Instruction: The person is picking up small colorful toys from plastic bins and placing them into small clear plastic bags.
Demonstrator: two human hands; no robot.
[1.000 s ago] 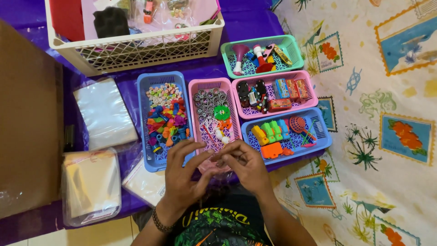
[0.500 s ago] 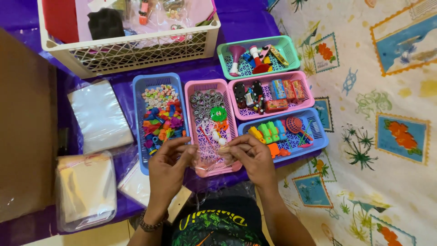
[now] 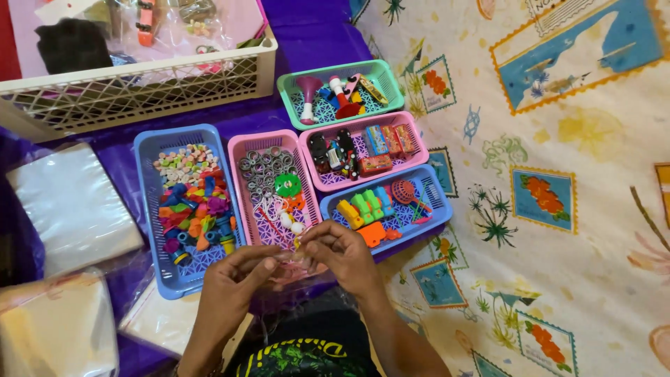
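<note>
a small pale item [image 3: 299, 253] is held between both hands over the near edge of the tall pink basket [image 3: 246, 148].

the left hand [image 3: 234, 279] and right hand [image 3: 343, 253] are brought together, fingers narrowed and pinched on the small item; what it is cannot be told. metal rings [image 3: 259, 169] and a green disc [image 3: 287, 184] lie in the pink basket. a blue basket of coloured beads [image 3: 145, 150] sits to its left, a blue basket with green toys [image 3: 438, 197] to its right. a white crate [image 3: 132, 87] stands further back, and clear plastic bags [image 3: 66, 202] lie at the left.
</note>
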